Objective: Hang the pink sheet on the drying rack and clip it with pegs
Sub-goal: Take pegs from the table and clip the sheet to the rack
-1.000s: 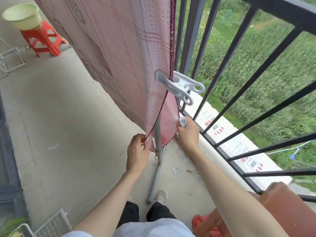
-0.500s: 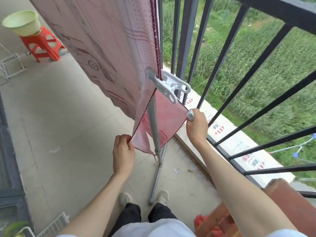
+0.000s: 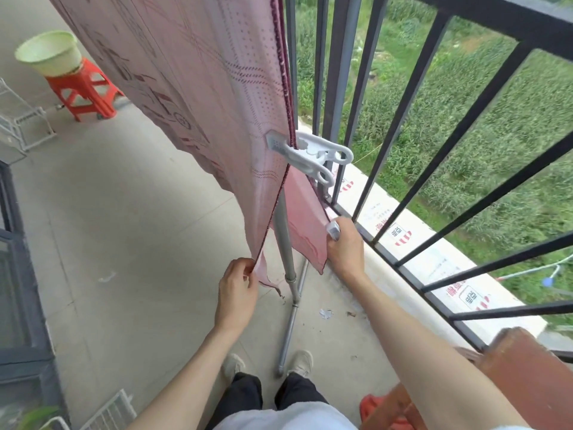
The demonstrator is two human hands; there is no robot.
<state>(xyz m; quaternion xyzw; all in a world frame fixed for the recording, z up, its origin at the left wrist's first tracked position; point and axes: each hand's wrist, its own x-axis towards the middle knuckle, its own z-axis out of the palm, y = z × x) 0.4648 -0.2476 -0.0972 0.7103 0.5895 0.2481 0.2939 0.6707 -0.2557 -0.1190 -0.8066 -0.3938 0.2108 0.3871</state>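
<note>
Two layers of the pink sheet (image 3: pixel 198 88) hang over the drying rack (image 3: pixel 286 243), one on each side of its grey upright pole, and their long axis runs straight down toward the hands. One large white peg (image 3: pixel 310 153) already clamps both layers together at the dark red border, above both hands. The left hand (image 3: pixel 237 290) pinches the lower corner of the near layer, on the left side of the pole. The right hand (image 3: pixel 345 248) is curled around a second small white peg (image 3: pixel 333 230) and also touches the edge of the far layer, on the side of the black railing (image 3: pixel 403 97). It seems to hold that edge too, but the fingers are hidden, so I cannot be sure. Between the two hands stands the pole, so the layers are apart at the bottom. In my judgement, the next move needs both edges brought together below the first peg; the right hand, which carries the peg, is nearer to that place.
</note>
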